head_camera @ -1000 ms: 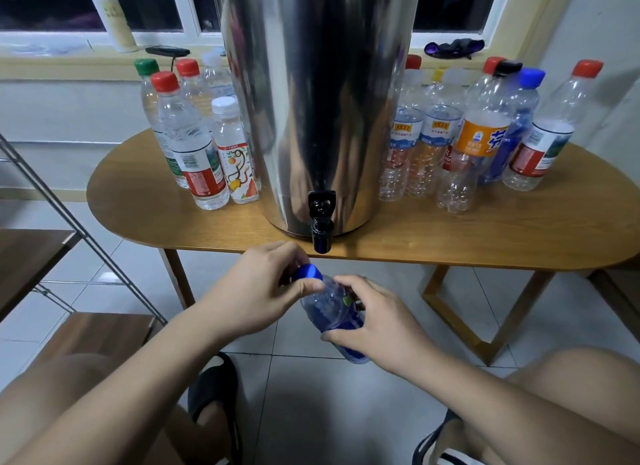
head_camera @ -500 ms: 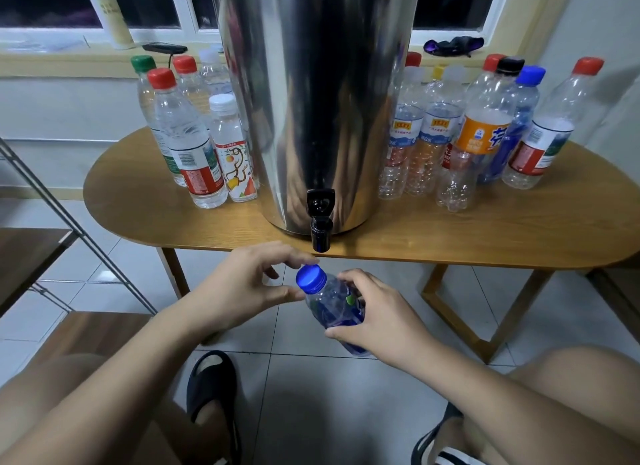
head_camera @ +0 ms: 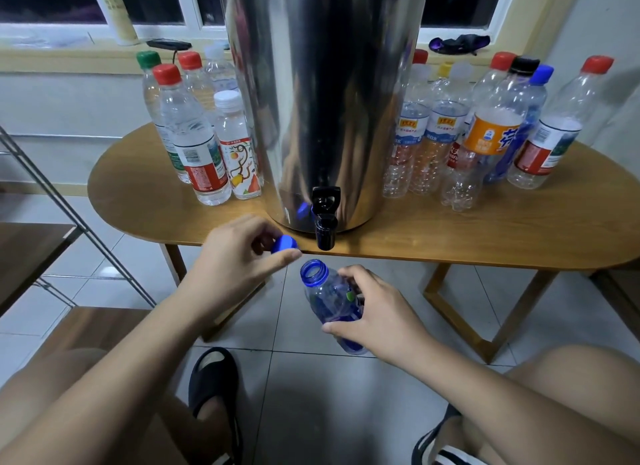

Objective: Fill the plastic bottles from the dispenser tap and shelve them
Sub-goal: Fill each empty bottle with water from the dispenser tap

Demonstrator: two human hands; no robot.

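While the left hand (head_camera: 239,256) pinched the blue cap (head_camera: 284,244) between thumb and fingertips at centre frame, the right hand (head_camera: 374,312) gripped the blue bottle (head_camera: 329,301), fingers closed around its body. That bottle sat just below centre, tilted, its open mouth just under and slightly left of the black tap (head_camera: 325,218), not touching it. The tap stuck out over the table (head_camera: 485,229) edge from the steel dispenser (head_camera: 322,100), which filled the upper middle.

Judging from this, the mouth was not squarely under the spout, so opening the tap now could send water down the bottle's side onto the tiled floor (head_camera: 311,395) and the sandals below. The thin bottle might also buckle under a tight grip as it filled. With the cap held loosely at the fingertips, it could drop if that hand reached for the tap lever.

Capped bottles stood at upper left (head_camera: 194,135) and upper right (head_camera: 491,135) of the table. Their labels were mostly too small to read: one at left showed a peach drawing, one at right was orange with a large blue Chinese character, and two carried blue-and-white bands with Chinese text I could not make out.
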